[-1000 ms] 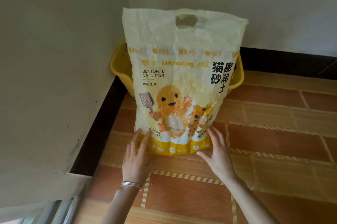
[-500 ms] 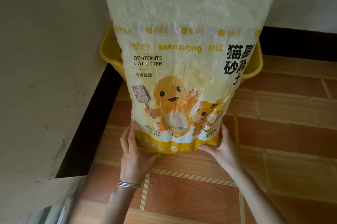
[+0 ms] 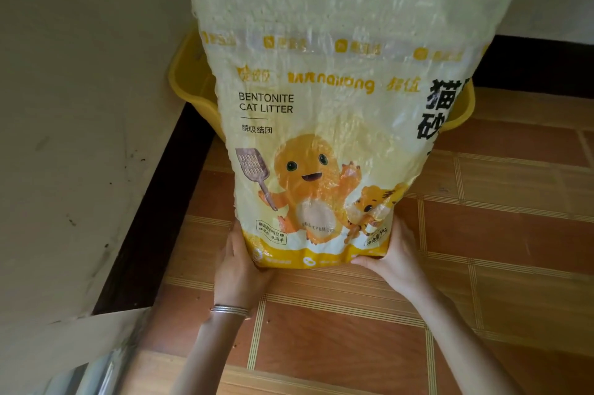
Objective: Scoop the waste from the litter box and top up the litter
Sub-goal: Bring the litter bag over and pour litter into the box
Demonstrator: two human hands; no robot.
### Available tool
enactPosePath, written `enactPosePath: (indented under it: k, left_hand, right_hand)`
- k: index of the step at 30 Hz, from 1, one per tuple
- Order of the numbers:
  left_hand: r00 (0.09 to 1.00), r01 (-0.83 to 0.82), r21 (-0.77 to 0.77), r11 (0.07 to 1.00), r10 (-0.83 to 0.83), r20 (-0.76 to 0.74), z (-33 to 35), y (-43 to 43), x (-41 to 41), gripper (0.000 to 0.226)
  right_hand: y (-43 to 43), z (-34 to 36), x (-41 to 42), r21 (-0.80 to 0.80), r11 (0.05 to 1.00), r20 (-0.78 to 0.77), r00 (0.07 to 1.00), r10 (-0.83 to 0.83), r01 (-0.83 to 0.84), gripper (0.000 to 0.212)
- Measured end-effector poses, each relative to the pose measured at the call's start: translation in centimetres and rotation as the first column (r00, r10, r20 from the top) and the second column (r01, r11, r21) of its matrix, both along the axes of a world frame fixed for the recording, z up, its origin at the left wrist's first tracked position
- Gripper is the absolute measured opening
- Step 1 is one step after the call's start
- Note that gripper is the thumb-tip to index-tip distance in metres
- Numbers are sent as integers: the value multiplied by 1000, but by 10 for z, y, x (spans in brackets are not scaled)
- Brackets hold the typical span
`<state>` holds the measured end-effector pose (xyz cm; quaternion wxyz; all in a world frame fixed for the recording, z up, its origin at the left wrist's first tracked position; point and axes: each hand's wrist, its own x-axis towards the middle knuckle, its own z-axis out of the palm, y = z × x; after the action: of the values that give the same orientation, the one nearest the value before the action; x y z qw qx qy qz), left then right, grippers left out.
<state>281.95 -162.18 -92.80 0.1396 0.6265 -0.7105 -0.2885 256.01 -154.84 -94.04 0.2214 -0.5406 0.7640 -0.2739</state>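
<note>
A large pale-yellow bag of bentonite cat litter point(image 3: 324, 111) fills the middle of the view, upright, with a cut-out handle at its top. My left hand point(image 3: 239, 261) grips its lower left corner, fingers wrapped behind. My right hand point(image 3: 393, 255) grips the lower right corner, thumb under the bottom edge. Behind the bag sits the yellow litter box point(image 3: 193, 89) in the wall corner; only its left and right rims show, and its inside is hidden.
A pale wall with a dark skirting point(image 3: 151, 211) runs along the left, and another wall closes the back. The floor point(image 3: 482, 250) is brown tile with light grout bands. A metal frame edge point(image 3: 96, 372) shows at the bottom left.
Both hands went from touching the bag's bottom to gripping its lower corners. The bag has risen and come closer, now covering more of the litter box.
</note>
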Motion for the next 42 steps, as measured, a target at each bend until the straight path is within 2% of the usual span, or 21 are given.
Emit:
enactPosePath:
  k: [3,6,9,15,20,26,29,33,37,42]
  left_hand:
    - [996,44,-56,997,-39,85,0,-9,-2,97]
    - [999,35,-92,995,-31,40,10,-15,-2,99]
    - [999,-52,-57,997,51,-18,25,-11,-2,100]
    - [994,-81,-78,994,75,-74,34,12,10,98]
    - [969,-150,-136,979,119,-217,62,31,17,78]
    - [901,-206,-168,964,120,-417,101,31,28,42]
    - [881,-212,-170,962,113,-459,114,30,30,44]
    - [841,-242,-172,955,119,-528,136,31,31,40]
    - [858,-208,-221,953,69,-510,166,19,27,31]
    - [887,-142,-215,966,28,-461,192,4,16,23]
  right_hand:
    - [-3,4,0,-43,999,62,998,-28,31,92]
    - [-4,17,3,-83,995,99,994,-49,58,81]
    - [-1,32,7,-113,993,85,996,-34,43,71]
    - [19,63,13,-194,981,18,1000,-26,29,49]
    - [30,92,20,-280,960,12,1000,-20,22,49]
    - [34,133,35,-381,922,58,997,-53,71,21]
    - [32,149,40,-380,920,99,993,-65,98,20]
    - [31,169,43,-372,921,138,988,-69,116,34]
    - [28,192,45,-364,924,118,990,-80,118,20]
    - [18,215,47,-322,937,147,985,-94,138,15]
